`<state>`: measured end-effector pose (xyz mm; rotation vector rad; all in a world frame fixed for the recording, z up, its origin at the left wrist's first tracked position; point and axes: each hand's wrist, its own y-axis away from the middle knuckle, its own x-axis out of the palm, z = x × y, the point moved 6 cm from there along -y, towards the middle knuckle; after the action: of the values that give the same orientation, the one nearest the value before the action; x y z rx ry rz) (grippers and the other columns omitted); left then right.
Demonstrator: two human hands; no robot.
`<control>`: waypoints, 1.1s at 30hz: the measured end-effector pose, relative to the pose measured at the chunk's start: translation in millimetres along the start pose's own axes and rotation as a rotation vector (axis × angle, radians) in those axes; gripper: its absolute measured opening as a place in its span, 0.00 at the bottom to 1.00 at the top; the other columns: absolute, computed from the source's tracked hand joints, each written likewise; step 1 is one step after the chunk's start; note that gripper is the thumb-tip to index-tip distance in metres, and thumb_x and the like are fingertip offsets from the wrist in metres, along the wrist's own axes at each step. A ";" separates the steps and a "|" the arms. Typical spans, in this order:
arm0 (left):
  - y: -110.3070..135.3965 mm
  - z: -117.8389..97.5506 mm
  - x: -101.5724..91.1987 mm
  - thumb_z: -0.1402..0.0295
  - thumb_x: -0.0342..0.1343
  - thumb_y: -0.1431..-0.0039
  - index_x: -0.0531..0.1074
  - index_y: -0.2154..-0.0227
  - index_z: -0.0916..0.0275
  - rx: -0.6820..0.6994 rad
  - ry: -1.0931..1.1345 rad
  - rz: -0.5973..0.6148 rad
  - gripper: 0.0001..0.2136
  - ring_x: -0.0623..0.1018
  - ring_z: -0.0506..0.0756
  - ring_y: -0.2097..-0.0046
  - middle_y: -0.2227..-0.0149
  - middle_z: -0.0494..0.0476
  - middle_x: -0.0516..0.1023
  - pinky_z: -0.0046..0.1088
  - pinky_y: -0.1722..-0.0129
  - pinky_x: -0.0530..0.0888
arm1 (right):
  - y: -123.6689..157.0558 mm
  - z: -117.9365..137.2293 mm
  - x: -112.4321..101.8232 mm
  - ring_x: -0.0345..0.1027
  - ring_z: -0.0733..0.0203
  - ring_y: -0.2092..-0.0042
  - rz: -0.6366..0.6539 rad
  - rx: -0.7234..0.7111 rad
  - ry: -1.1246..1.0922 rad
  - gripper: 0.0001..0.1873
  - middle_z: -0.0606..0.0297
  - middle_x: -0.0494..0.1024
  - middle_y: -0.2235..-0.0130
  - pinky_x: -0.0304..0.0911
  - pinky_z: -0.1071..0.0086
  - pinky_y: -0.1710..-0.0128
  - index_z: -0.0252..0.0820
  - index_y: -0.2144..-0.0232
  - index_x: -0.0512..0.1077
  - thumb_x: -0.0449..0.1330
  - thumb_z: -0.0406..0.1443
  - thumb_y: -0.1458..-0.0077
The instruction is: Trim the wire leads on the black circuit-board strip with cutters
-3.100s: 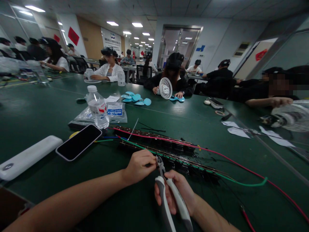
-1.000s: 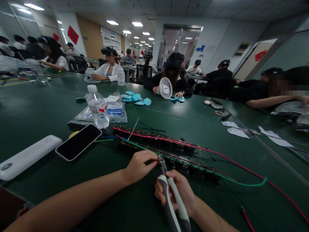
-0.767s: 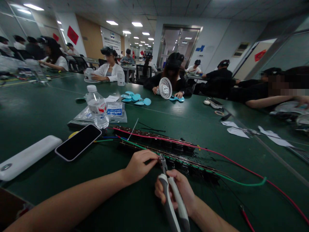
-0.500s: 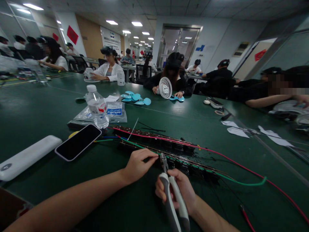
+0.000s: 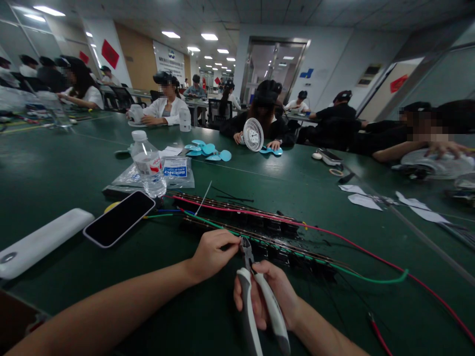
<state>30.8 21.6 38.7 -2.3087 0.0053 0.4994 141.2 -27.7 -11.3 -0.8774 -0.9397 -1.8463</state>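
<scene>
In my right hand (image 5: 269, 294) is a pair of diagonal cutters (image 5: 248, 254) with white and grey handles, the jaws pointing away from me. Their tip meets the fingertips of my left hand (image 5: 215, 252), which pinch something too small to make out. Both hands are at the front edge of a long dark strip assembly (image 5: 260, 241) with a green wire (image 5: 371, 280) along it. Behind it lies a second strip (image 5: 230, 203), and a red wire (image 5: 334, 233) runs across that one. A thin white cable tie (image 5: 204, 197) sticks up near the left end.
On the left are a phone (image 5: 120, 218), a white power bank (image 5: 44, 242) and a water bottle (image 5: 146, 163) beside plastic bags (image 5: 178, 170). Blue fan blades (image 5: 208, 150) lie farther back. Paper scraps (image 5: 365, 200) are at the right. Co-workers sit around the table (image 5: 74, 163).
The cutters have shifted slightly left, their handles now spread a little wider, and the jaws have come to my left fingertips. My left hand has barely moved.
</scene>
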 end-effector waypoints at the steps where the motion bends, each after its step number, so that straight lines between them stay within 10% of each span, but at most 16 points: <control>1: 0.0 0.0 0.0 0.76 0.57 0.48 0.76 0.71 0.65 0.002 0.003 0.000 0.04 0.77 0.51 0.69 0.71 0.56 0.79 0.26 0.68 0.74 | 0.0 0.0 0.3 0.67 0.64 0.80 0.000 0.004 -0.002 0.26 0.50 0.76 0.70 0.58 0.75 0.86 0.27 0.67 0.68 0.44 0.46 0.50; 33: 0.0 -0.7 0.6 0.77 0.57 0.48 0.76 0.72 0.65 -0.013 0.019 0.001 0.04 0.77 0.51 0.68 0.70 0.56 0.79 0.26 0.66 0.74 | 0.2 -1.6 -5.8 0.68 0.62 0.81 -0.031 0.050 -0.009 0.27 0.48 0.76 0.72 0.58 0.76 0.88 0.26 0.68 0.68 0.44 0.48 0.51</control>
<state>31.5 21.2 38.9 -2.3260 0.0122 0.4792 143.3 -27.0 -16.9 -0.8455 -1.0058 -1.8388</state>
